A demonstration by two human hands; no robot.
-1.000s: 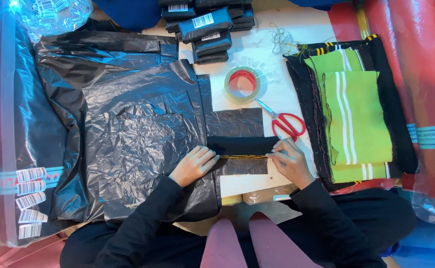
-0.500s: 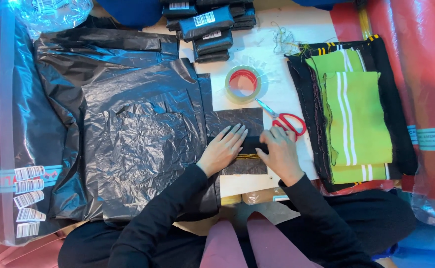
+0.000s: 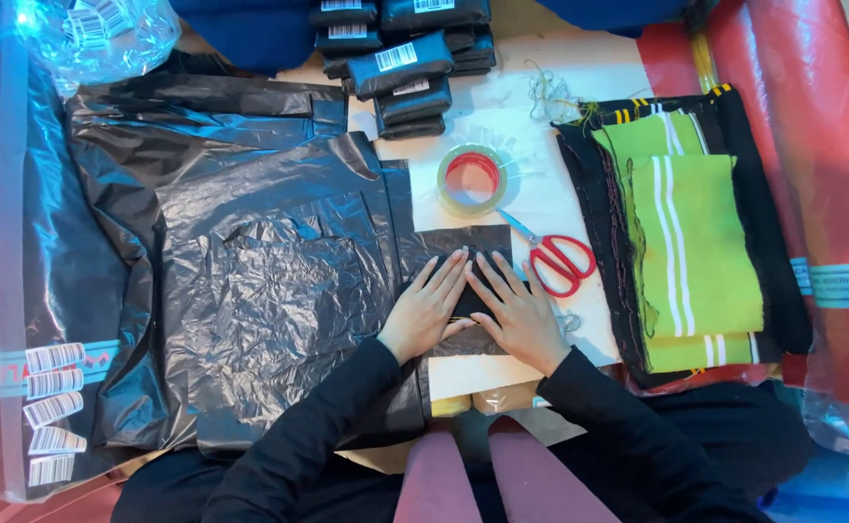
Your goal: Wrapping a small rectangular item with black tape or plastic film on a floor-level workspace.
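Near the front edge of the white table [image 3: 579, 73], at its middle, both hands lie flat and released, palms down, grasping nothing. The left hand [image 3: 431, 308] and right hand [image 3: 516, 312] press side by side on a small black folded fabric piece [image 3: 471, 302], which rests on a rectangular sheet of black plastic film [image 3: 463, 242]. Judgement: the step in hand is flattening the folded fabric on its wrapper; the next move calls for folding the film over the piece while holding it compressed.

Just beyond the right hand lie red-handled scissors [image 3: 560, 260], and beyond those a roll of clear adhesive tape with a red core [image 3: 472, 177]. A stack of black and lime-green striped knit panels [image 3: 696, 242] occupies the right edge, large crumpled black plastic bags [image 3: 250, 261] the left, and black wrapped bundles with barcode labels [image 3: 400, 73] the far edge.

The fabric piece is mostly hidden under the palms; its fold cannot be made out. The wrapped bundles are cut off at the frame's top.
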